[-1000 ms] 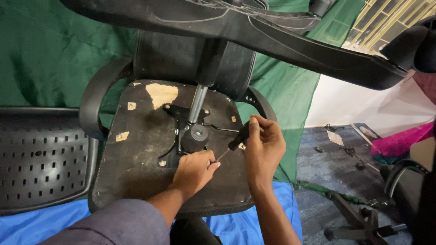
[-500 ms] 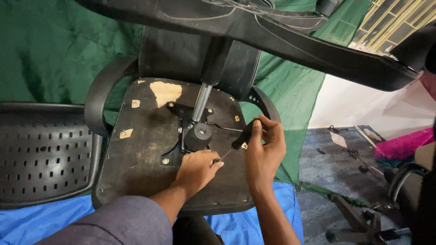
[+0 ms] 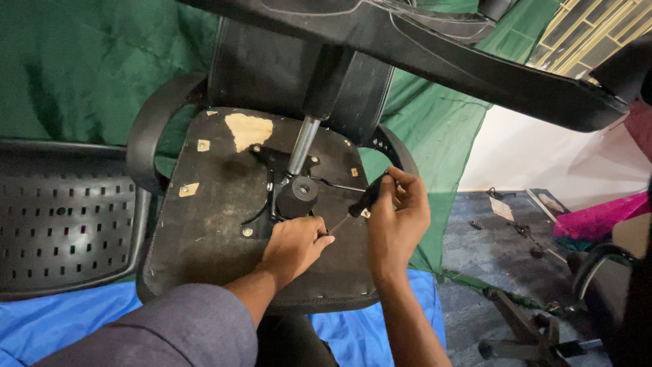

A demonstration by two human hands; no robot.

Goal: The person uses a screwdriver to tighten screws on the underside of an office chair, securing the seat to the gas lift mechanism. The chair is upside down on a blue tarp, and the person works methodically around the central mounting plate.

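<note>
Right hand [image 3: 397, 221] clenched round black screwdriver [image 3: 360, 204] handle. Left hand [image 3: 295, 246] fingers pinch shaft tip against upturned chair seat underside [image 3: 210, 217]. Black mechanism plate [image 3: 288, 183] just beyond fingers.

Both hands [image 3: 346, 234] rest on the upturned chair seat [image 3: 210, 224], screwdriver [image 3: 360, 204] between them.

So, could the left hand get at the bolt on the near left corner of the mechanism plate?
Probably yes: the left hand rests just right of that bolt, with only bare seat underside between them.
</note>
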